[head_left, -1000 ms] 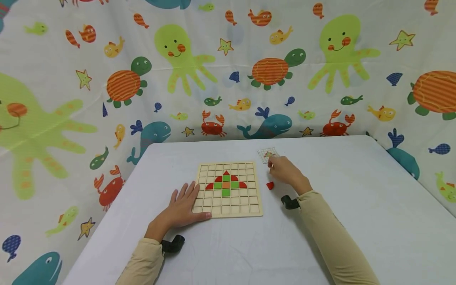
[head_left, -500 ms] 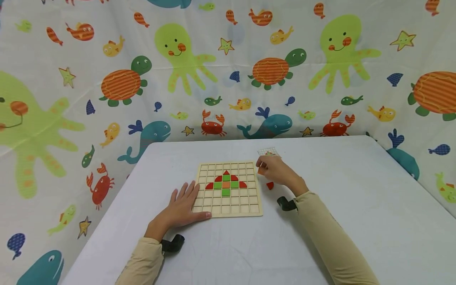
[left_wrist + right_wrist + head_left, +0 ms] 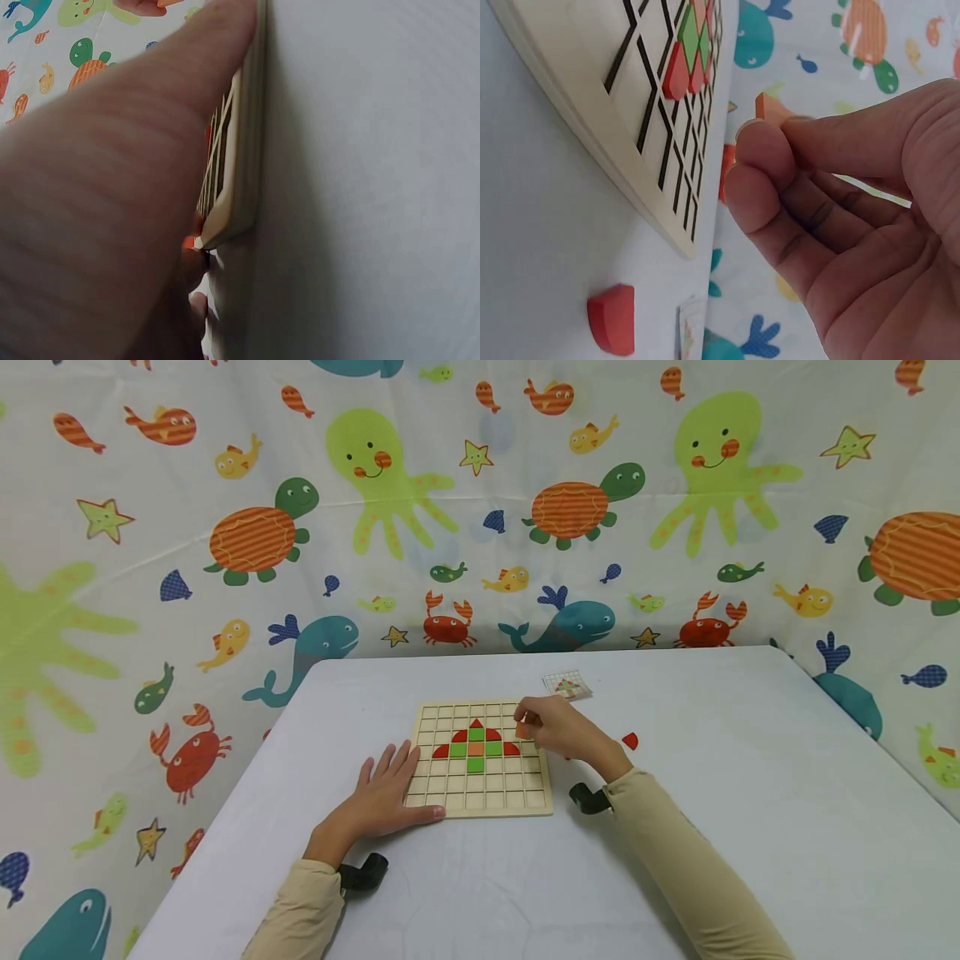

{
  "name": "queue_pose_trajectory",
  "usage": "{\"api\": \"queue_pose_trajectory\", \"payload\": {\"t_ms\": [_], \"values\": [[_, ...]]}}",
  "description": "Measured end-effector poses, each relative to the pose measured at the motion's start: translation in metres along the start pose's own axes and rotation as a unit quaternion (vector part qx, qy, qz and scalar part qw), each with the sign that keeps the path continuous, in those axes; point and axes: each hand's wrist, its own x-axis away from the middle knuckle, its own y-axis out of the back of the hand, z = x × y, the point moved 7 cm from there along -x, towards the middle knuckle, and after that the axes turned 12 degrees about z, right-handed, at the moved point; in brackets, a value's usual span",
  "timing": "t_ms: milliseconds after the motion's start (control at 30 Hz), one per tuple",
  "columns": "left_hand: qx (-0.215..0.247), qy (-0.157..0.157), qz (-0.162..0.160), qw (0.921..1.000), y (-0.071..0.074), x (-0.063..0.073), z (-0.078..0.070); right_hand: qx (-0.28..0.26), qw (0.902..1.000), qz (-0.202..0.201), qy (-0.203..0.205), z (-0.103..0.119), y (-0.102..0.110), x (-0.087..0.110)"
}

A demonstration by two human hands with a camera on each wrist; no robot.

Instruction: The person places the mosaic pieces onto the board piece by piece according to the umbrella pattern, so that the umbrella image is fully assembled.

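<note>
A wooden grid board (image 3: 442, 797) lies on the table, with green, red and orange tiles set in its middle cells. My left hand (image 3: 382, 793) rests at its left side, fingers straight and spread, thumb along the front edge. Over the board's right part, my right hand (image 3: 562, 727) pinches an orange square tile (image 3: 521, 732) between thumb and fingertips. The right wrist view shows that orange tile (image 3: 771, 107) held up above the surface. One loose red tile (image 3: 630, 741) with a rounded side lies right of the right hand; another shows only slightly below that hand.
A small pattern card (image 3: 567, 685) lies behind the board's right corner. White cloth covers the table (image 3: 480, 885). Behind it hangs a curtain (image 3: 480, 510) printed with sea animals.
From beside the card, my right hand has moved left over the board, carrying the orange tile. The red tile at the right has come into sight. My left hand stays put.
</note>
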Motion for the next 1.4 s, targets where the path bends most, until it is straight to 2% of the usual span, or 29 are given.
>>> {"api": "queue_pose_trajectory", "payload": {"t_ms": [467, 633, 767, 1033, 1267, 1400], "values": [[-0.006, 0.004, 0.01, 0.9999, -0.001, -0.001, 0.002, -0.041, 0.9984, 0.026, 0.029, 0.02, -0.019, -0.005], [-0.003, 0.003, 0.01, 0.9999, -0.001, -0.001, 0.002, -0.047, 0.9962, 0.047, 0.057, 0.026, -0.029, -0.008], [-0.002, 0.003, 0.01, 0.9999, 0.0, -0.001, 0.002, -0.021, 0.9949, 0.048, 0.086, 0.032, -0.036, -0.011], [-0.004, 0.004, 0.01, 0.9999, 0.001, -0.001, 0.002, 0.006, 0.9946, 0.066, 0.08, 0.04, -0.053, -0.017], [0.0, 0.004, 0.014, 0.9999, 0.001, -0.001, 0.002, 0.046, 0.9904, 0.053, 0.119, 0.05, -0.063, -0.019], [0.001, 0.002, 0.015, 0.9999, 0.002, -0.001, 0.0, 0.056, 0.9893, 0.054, 0.123, 0.053, -0.069, -0.021]]}}
